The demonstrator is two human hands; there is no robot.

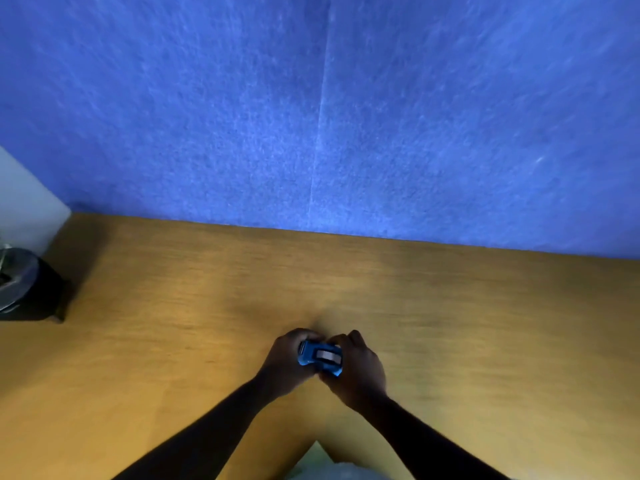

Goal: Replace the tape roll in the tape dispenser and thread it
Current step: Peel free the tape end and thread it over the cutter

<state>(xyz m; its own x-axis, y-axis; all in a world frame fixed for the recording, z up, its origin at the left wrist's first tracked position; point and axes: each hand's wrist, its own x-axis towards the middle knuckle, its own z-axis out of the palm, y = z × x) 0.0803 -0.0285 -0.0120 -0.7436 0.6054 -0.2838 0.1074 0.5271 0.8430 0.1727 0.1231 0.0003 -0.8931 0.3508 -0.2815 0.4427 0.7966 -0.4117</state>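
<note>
Hands come first, close to the person, both wrapped round one small blue tape dispenser (320, 357) above the wooden table (467, 323). The left hand (285, 362) curls its fingers round the end with the cutter, likely to keep it from slipping. The right hand (356, 367) cups the back end, where the tape roll (325, 355) shows as a pale band in the middle, so the roll looks to be already in its place. Holding both ends probably keeps the little thing steady for pulling the tape forward. Whether the tape reaches the cutter is too blurry to tell. Farther off, a dark bin (24, 285) sits at the left edge, and a blue wall (346, 116) stands behind the table
</note>
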